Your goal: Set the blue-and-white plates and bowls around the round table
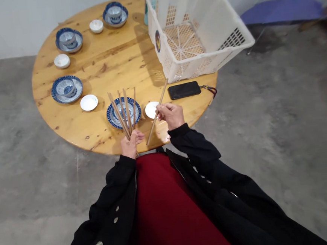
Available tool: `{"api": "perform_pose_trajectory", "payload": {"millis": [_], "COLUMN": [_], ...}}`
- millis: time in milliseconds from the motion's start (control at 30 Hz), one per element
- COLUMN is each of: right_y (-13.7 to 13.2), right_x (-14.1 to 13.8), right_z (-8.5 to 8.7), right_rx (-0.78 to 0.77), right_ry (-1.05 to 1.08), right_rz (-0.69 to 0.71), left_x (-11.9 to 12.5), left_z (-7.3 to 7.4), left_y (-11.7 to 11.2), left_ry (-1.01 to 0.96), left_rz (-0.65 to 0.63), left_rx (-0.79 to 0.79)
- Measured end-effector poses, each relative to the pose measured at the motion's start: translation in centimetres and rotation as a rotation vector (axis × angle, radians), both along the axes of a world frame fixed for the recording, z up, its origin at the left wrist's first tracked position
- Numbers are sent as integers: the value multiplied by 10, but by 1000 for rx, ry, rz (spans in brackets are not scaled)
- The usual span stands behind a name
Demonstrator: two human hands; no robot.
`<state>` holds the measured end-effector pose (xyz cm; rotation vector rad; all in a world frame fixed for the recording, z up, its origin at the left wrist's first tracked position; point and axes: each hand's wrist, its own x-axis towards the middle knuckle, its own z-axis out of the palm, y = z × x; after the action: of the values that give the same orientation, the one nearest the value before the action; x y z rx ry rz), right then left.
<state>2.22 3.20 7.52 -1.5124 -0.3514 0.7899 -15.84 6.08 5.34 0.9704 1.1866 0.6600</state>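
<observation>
My left hand [131,143] is closed around a bundle of several wooden chopsticks [119,112], fanned out and pointing away from me at the table's near edge. Behind them, partly covered, sits a blue-and-white bowl on a patterned plate [110,121]. My right hand [171,115] pinches a chopstick [152,131] near its middle, slanting from lower left to upper right; whether it is one or two pressed together I cannot tell. A small white dish [150,110] lies just left of the right hand, partly hidden by it.
Around the round wooden table [114,69] stand more blue-patterned bowls on plates [78,87], with small white dishes [89,102] beside them. A white plastic crate [217,54] occupies the right side. In front of it lies a black phone [184,90] with a cord strap.
</observation>
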Motion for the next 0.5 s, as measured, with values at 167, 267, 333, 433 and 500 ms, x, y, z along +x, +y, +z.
{"api": "perform_pose_trajectory", "payload": {"millis": [167, 267, 333, 433, 500], "right_y": [34, 56, 67, 77, 79], "right_x": [48, 59, 61, 59, 57], "right_z": [-16, -31, -40, -53, -60], "right_rx": [-319, -554, -679, -806, -837], "right_ry": [-205, -329, -416, -530, -577], "right_rz": [156, 268, 325, 386, 401], "left_x": [-26, -39, -46, -52, -54], "left_z": [-4, -5, -7, -9, -11], "left_y": [7, 3, -1, -4, -4], "left_ry": [26, 34, 41, 39, 30], "left_rz": [163, 190, 201, 231, 256], "left_rx": [70, 59, 46, 44, 53]}}
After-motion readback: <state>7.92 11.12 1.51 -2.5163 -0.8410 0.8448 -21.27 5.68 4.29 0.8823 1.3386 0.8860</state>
